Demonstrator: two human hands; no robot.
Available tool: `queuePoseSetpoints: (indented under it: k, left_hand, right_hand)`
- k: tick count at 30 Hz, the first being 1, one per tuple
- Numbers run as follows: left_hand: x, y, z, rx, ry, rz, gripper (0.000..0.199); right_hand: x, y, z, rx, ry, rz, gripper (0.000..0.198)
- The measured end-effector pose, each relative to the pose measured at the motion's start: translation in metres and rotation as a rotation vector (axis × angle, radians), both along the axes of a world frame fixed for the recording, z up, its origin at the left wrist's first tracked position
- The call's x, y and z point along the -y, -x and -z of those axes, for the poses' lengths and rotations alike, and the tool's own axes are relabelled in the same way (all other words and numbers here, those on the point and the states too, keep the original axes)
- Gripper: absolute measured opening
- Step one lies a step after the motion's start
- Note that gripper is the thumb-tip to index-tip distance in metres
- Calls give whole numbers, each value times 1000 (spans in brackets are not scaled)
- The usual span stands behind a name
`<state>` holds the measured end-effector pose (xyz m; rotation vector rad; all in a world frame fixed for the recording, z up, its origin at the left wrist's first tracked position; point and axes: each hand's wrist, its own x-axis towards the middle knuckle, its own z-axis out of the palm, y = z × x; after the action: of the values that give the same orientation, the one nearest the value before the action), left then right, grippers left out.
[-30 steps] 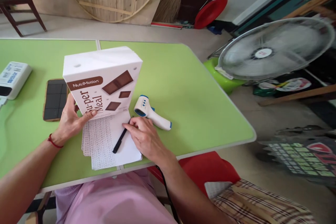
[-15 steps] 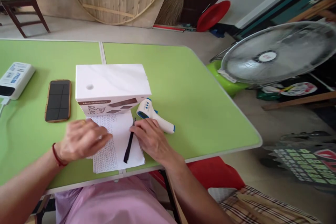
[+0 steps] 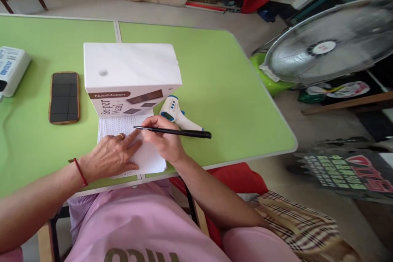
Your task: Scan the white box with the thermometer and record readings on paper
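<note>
on the green table [image 3: 233, 98], left hand [image 3: 112, 153] lies spread on paper [image 3: 153, 159]; right hand [image 3: 164, 141] pinches a pen [image 3: 190, 133], tip pointing left.

Glossy plastic pen [image 3: 186, 133], matt paper sheets [image 3: 151, 159].

Paper [image 3: 152, 157] before box [image 3: 132, 64], phone [image 3: 64, 98] left

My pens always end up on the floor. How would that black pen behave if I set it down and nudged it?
The black pen would probably roll on the green table, since its barrel looks slim and round. It is likely stiff, showing no bend in the right hand. It is probably light too, being so thin.
</note>
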<state>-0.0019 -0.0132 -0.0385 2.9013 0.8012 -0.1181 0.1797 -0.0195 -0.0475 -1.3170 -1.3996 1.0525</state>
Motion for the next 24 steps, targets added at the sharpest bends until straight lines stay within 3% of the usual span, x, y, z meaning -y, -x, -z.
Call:
queuePoseSetpoints:
  k: [7,15,24]
  left_hand:
    - [5,1,4,94,-46,-13,52]
    - [8,0,-3,42,-154,-9,44]
    - [8,1,-2,70,-122,-9,41]
  right_hand:
    - [-2,2,25,183,-97,130,11]
    - [-1,4,28,226,-132,111,11]
    - [1,4,28,257,-156,97,12]
